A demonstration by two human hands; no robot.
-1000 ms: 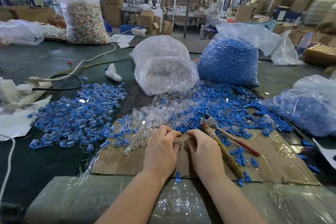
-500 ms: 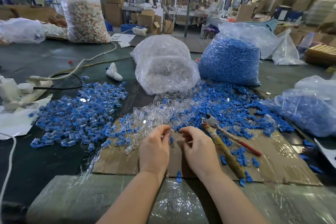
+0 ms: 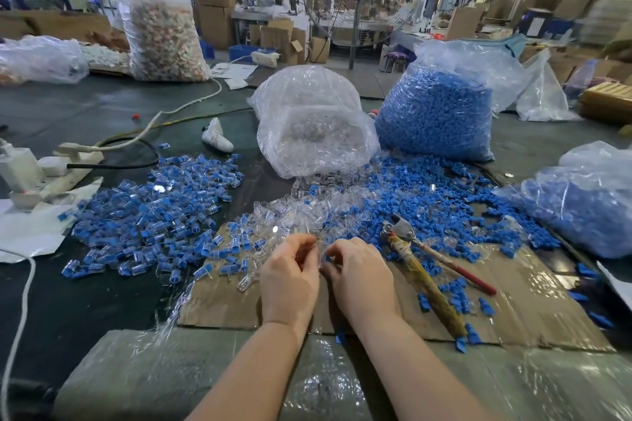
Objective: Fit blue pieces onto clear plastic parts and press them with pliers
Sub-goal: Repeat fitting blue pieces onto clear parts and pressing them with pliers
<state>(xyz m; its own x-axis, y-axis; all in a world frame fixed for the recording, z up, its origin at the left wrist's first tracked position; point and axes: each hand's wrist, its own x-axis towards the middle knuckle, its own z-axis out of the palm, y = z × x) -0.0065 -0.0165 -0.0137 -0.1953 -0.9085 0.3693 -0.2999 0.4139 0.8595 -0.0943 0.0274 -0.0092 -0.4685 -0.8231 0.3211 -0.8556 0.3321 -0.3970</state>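
Head view: your left hand [image 3: 290, 278] and right hand [image 3: 359, 278] have lifted off the cardboard [image 3: 533, 304], now pinching a clear part [image 3: 319, 251] and blue piece [image 3: 327, 258] together, fitting begun, pliers [image 3: 420, 267] idle beside.

Bare cardboard [image 3: 219, 304] lies open left of the hands; pliers [image 3: 415, 261] and loose blue pieces [image 3: 455, 297] crowd the right.

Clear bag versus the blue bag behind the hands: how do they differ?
The clear bag holds clear parts and lies slumped, mouth toward the piles. The blue bag holds blue pieces, stands fuller and taller, to its right. Both are transparent plastic, with contents spilled onto the table.
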